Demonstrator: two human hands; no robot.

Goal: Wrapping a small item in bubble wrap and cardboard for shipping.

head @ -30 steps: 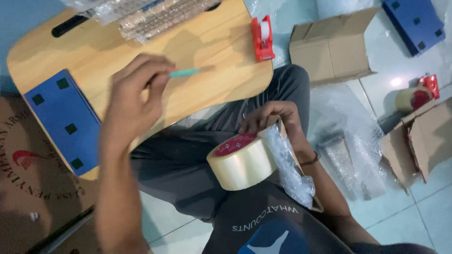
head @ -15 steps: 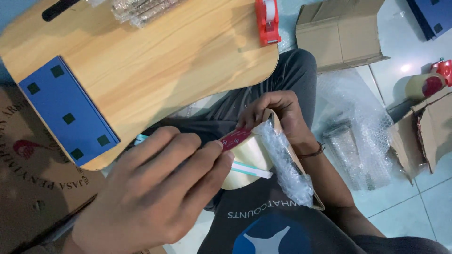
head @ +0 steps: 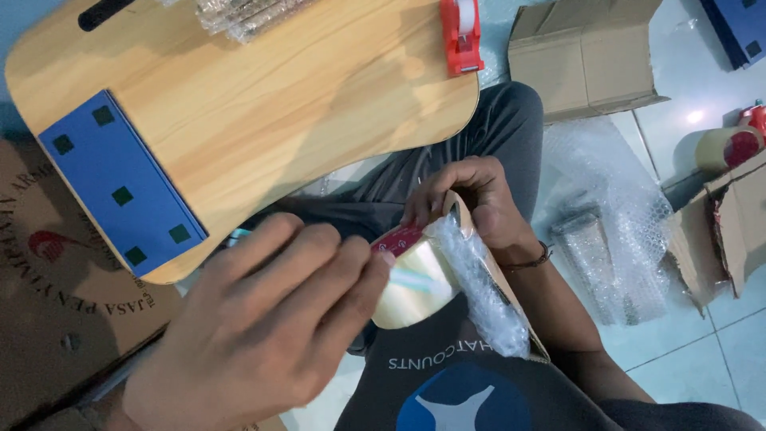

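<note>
Down in the head view, the left hand (head: 263, 327) fills the foreground, back toward the camera, its fingers curled shut round a thin teal tool (head: 419, 279) whose tip lies against the tape roll (head: 411, 283). The right hand (head: 471, 199) reaches in from the right, wrist bent, its grip closed on the roll and a bubble-wrapped parcel (head: 479, 291) just beside it, over the lap. A wooden table (head: 279, 96) lies beyond, with a red tape dispenser (head: 463, 32) at its far edge.
</note>
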